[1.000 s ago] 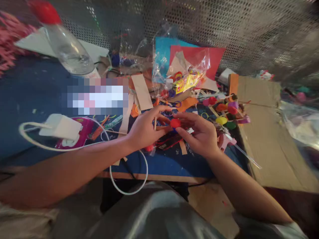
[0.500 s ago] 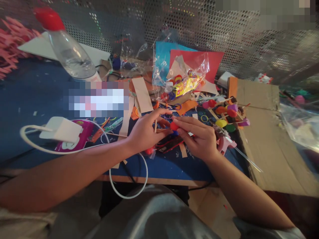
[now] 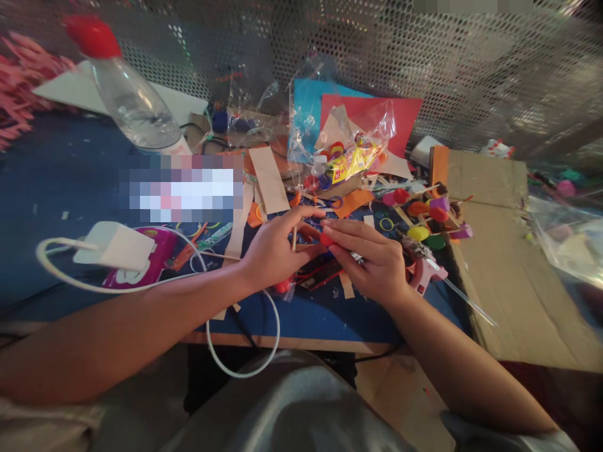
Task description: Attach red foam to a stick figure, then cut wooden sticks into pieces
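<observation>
My right hand (image 3: 372, 257) pinches a small red round piece (image 3: 326, 239) between thumb and fingertips. It could be a bottle cap or a lump of clay; the fingers cover much of it. Facing it, my left hand (image 3: 277, 245) is curled with thumb and fingers around a thin wooden stick (image 3: 294, 238). What else the left fingers hold is hidden. The fingertips of both hands meet close to the red piece. Beside my right wrist lies a pink glue gun (image 3: 428, 276), with a clear glue stick (image 3: 471, 306) pointing toward the lower right.
Coloured round pieces on sticks (image 3: 436, 213) lie to the right, next to a cardboard sheet (image 3: 499, 263). A white charger (image 3: 117, 245) sits in a purple socket block (image 3: 160, 248), its cable looping under my left arm. A bottle (image 3: 136, 107) and plastic bag (image 3: 348, 150) stand behind.
My right fingers have closed further over the red piece and shifted slightly left, toward my left hand. The left hand has hardly moved.
</observation>
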`<act>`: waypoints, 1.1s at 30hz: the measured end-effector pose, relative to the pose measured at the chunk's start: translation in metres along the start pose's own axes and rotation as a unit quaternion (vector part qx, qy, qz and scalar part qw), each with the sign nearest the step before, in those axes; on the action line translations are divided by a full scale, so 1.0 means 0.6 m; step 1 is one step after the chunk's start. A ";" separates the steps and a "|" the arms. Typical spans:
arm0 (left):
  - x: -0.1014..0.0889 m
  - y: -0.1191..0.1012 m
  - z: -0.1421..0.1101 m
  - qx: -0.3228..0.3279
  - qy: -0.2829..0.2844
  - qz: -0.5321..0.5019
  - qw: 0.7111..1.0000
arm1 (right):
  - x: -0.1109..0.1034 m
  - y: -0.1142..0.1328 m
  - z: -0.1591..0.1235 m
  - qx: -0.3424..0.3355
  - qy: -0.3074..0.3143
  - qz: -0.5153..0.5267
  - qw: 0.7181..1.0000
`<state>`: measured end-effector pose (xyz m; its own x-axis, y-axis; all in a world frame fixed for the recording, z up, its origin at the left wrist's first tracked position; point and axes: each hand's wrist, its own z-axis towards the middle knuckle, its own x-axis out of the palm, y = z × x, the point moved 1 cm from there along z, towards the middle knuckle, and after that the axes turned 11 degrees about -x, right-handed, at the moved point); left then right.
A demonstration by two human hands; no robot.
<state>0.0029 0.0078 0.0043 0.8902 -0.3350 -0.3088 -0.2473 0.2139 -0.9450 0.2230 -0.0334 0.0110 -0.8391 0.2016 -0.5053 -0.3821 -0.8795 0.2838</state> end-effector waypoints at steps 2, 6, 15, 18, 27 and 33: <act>0.000 0.000 0.000 -0.002 0.003 0.004 1.000 | 0.001 0.001 0.000 0.005 0.004 0.001 1.000; -0.001 0.002 0.000 0.015 -0.014 0.020 1.000 | -0.002 0.005 -0.002 0.056 -0.006 0.018 0.998; 0.002 0.004 0.001 0.013 -0.016 0.040 0.999 | 0.001 0.003 -0.004 0.097 -0.007 0.018 0.995; 0.002 0.002 0.001 0.018 -0.024 0.042 0.999 | 0.001 0.002 -0.009 0.127 -0.023 0.055 0.990; 0.006 0.005 0.003 0.003 -0.012 0.026 1.000 | 0.003 0.001 -0.011 0.156 -0.011 0.033 0.987; 0.005 0.002 0.002 0.006 -0.015 0.031 0.999 | 0.005 -0.001 -0.013 0.135 -0.047 0.072 0.987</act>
<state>0.0059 0.0084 0.0026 0.8845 -0.2931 -0.3630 -0.2976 0.2447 -0.9228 0.2235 -0.0357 0.0031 -0.9197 0.1323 -0.3697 -0.3346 -0.7570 0.5612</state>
